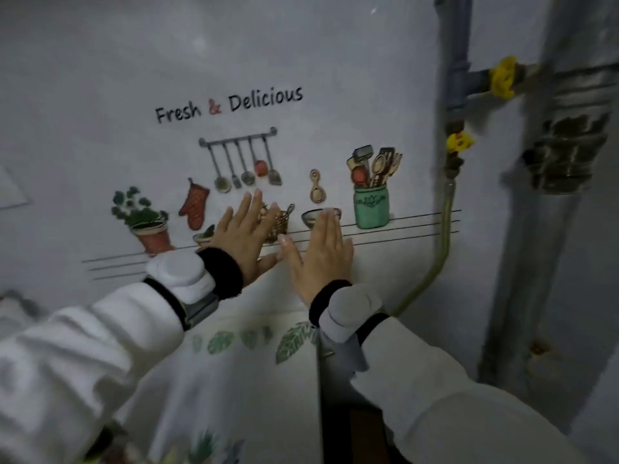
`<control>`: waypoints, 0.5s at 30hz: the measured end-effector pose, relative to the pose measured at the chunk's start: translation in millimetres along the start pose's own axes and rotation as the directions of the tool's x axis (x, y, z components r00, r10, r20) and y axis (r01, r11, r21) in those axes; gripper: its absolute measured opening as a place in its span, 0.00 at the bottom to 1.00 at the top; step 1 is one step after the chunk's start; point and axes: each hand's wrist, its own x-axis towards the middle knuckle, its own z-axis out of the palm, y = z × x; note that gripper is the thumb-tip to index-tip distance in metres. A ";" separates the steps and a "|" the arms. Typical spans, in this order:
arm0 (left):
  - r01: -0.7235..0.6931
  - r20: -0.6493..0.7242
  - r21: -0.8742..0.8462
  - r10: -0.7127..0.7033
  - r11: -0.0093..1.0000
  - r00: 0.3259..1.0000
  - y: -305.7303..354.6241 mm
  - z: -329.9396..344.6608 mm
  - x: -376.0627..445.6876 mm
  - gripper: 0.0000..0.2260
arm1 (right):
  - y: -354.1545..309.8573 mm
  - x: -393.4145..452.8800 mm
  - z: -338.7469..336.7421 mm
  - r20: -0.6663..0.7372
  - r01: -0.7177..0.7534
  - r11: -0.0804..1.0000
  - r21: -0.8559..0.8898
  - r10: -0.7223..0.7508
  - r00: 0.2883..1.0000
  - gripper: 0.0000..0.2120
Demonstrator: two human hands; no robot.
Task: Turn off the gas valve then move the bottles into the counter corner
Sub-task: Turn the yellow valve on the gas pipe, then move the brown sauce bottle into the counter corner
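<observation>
Head view looks at the wall (pixel 100 78) with its "Fresh & Delicious" sticker (pixel 229 103); the grey pipes (pixel 457 61) run down its right side. Both arms are stretched forward, left hand (pixel 246 237) and right hand (pixel 323 252) flat, fingers spread wide and holding nothing, thumbs almost touching — looks like a ready pose before the reach. Up right of them, well apart, sits the small yellow gas valve (pixel 459 142) above the yellowish hose (pixel 443 236); a second yellow handle (pixel 501 78) is higher. No bottles in view, valve untouched
</observation>
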 end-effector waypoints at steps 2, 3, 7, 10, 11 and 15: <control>-0.013 0.007 -0.063 0.013 0.998 1.000 -32.8 7.0 -37.3 0.35 | -29.2 -20.1 32.0 0.063 0.035 0.999 0.015 -0.036 0.997 0.37; 0.006 0.018 -0.091 -0.004 0.996 1.000 -57.5 9.9 -63.7 0.35 | -51.9 -32.1 56.6 0.102 0.056 0.998 0.013 -0.057 0.993 0.37; 0.000 0.027 -0.222 0.006 0.975 1.000 -91.2 12.6 -111.7 0.33 | -86.5 -52.4 97.7 0.159 0.117 0.991 0.059 -0.125 0.979 0.37; 0.081 0.037 -0.259 -0.074 0.962 0.997 -120.0 17.5 -143.8 0.33 | -105.0 -68.5 123.1 0.265 0.124 0.989 0.083 -0.142 0.954 0.36; 0.126 0.041 -0.282 -0.119 0.951 0.992 -131.5 20.1 -156.3 0.33 | -111.8 -74.0 131.1 0.316 0.129 0.988 0.084 -0.149 0.937 0.36; 0.294 0.076 -0.394 -0.288 0.871 0.955 -165.9 26.0 -199.1 0.38 | -127.1 -83.5 157.1 0.468 0.177 0.977 0.118 -0.212 0.858 0.35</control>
